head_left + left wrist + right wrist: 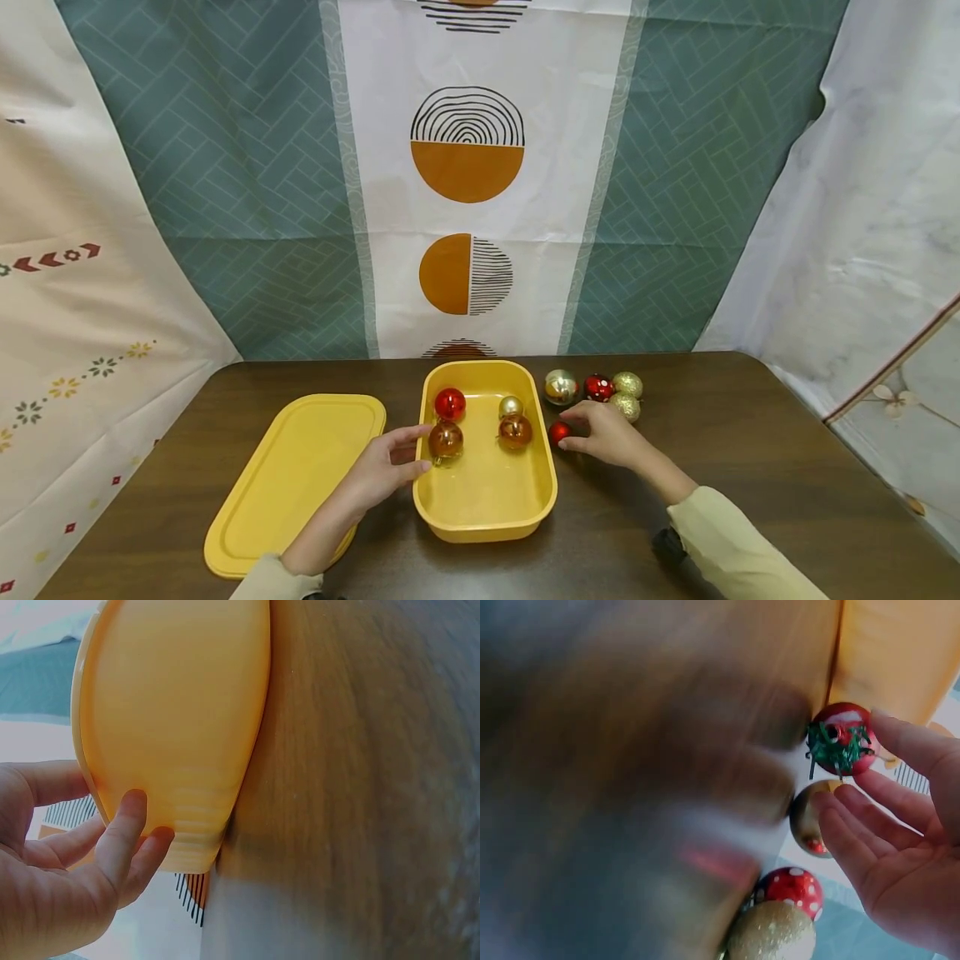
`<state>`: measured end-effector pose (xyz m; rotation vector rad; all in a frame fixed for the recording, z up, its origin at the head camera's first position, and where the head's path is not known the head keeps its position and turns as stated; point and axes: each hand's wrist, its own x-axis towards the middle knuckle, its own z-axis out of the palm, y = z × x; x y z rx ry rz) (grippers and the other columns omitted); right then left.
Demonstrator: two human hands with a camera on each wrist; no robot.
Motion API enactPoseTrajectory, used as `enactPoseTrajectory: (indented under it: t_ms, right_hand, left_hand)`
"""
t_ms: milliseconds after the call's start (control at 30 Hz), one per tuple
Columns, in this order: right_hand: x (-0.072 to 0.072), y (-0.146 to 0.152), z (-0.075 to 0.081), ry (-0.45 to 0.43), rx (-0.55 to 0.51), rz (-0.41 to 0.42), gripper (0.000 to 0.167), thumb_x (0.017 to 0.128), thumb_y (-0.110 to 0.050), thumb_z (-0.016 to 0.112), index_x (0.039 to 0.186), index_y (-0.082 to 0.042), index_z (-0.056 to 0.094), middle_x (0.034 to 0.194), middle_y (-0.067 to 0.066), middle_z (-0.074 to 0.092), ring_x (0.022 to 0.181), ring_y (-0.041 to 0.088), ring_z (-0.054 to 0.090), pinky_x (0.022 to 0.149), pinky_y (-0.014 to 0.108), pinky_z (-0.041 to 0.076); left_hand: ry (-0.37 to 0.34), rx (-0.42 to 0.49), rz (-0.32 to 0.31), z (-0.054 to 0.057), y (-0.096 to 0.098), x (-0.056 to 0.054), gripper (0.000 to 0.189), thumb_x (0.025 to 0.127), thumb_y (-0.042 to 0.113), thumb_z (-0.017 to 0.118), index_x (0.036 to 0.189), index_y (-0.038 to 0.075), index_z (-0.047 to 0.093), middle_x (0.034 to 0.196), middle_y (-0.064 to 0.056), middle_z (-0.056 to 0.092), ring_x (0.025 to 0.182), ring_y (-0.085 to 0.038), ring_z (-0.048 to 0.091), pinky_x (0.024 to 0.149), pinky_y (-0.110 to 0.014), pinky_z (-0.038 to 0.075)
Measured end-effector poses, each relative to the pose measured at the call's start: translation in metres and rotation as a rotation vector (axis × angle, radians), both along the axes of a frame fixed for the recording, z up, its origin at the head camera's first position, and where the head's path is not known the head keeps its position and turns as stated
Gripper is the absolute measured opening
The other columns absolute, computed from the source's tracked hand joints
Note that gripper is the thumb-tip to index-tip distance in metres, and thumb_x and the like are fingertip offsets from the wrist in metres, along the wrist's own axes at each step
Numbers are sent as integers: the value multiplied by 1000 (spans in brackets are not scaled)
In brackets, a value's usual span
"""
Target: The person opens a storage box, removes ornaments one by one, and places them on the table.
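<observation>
A yellow plastic box stands on the table with two amber, one red and one small gold Christmas bauble inside. My left hand holds its left wall. Thumb and index finger reach the rim, while other fingers lie against the outer wall. Just right of the box, my right hand has thumb and index finger on either side of a small red bauble with green tinsel. Its other fingers stretch in front of a shiny gold bauble.
Left of the box lies a flat yellow lid. Beyond my right hand are a large gold bauble, a red one with white dots and two glittery gold ones. A patterned curtain hangs behind the dark wooden table.
</observation>
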<state>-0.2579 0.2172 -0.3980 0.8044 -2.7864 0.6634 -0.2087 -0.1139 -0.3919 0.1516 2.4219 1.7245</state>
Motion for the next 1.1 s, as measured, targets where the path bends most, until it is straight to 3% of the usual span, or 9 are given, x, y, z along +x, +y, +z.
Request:
enactPoseTrajectory:
  t_ms: [167, 400, 500, 800, 933, 1100]
  right_hand:
    - [-5, -5, 1, -20, 10, -11, 32, 71, -14, 76, 96, 4, 67, 87, 9, 68, 72, 16, 59, 65, 30, 50]
    - [-13, -1, -1, -33, -11, -163, 31, 70, -10, 76, 95, 6, 67, 85, 12, 68, 64, 12, 53, 59, 29, 47]
    - [-14, 1, 0, -28, -7, -191, 31, 70, -9, 76, 95, 6, 67, 84, 13, 68, 63, 14, 53, 60, 31, 46]
    - [-10, 4, 5, -20, -9, -198, 35, 71, -11, 75, 99, 7, 66, 91, 16, 67, 81, 25, 63, 71, 40, 50]
    - [-5, 5, 13, 15, -53, -187, 36, 73, -10, 74, 103, 7, 65, 94, 17, 66, 86, 29, 62, 74, 42, 50]
    - [4, 0, 27, -20, -161, -157, 39, 77, -9, 71, 110, 9, 61, 102, 21, 63, 93, 33, 61, 78, 42, 51]
  left_hand:
    - [-1, -6, 16, 1, 0, 1, 45, 79, 0, 66, 123, 3, 55, 121, -17, 55, 105, -31, 56, 76, -41, 53]
    - [-6, -8, 19, 1, 1, 1, 45, 80, 0, 65, 123, 3, 55, 119, -17, 56, 103, -30, 56, 75, -41, 53]
    - [-7, -10, 20, 1, 1, 1, 45, 80, -1, 65, 123, 3, 55, 120, -17, 55, 103, -29, 56, 75, -40, 53]
    - [-12, -14, 15, 1, 1, 1, 45, 80, 0, 65, 124, 3, 54, 122, -18, 54, 105, -31, 55, 77, -41, 52]
    - [-10, -20, 5, 1, 1, -1, 45, 80, 2, 65, 124, 4, 54, 122, -18, 54, 107, -32, 55, 79, -41, 52]
    - [-7, -30, 12, 0, 2, -2, 44, 80, 2, 65, 124, 6, 55, 121, -15, 55, 107, -31, 55, 79, -41, 52]
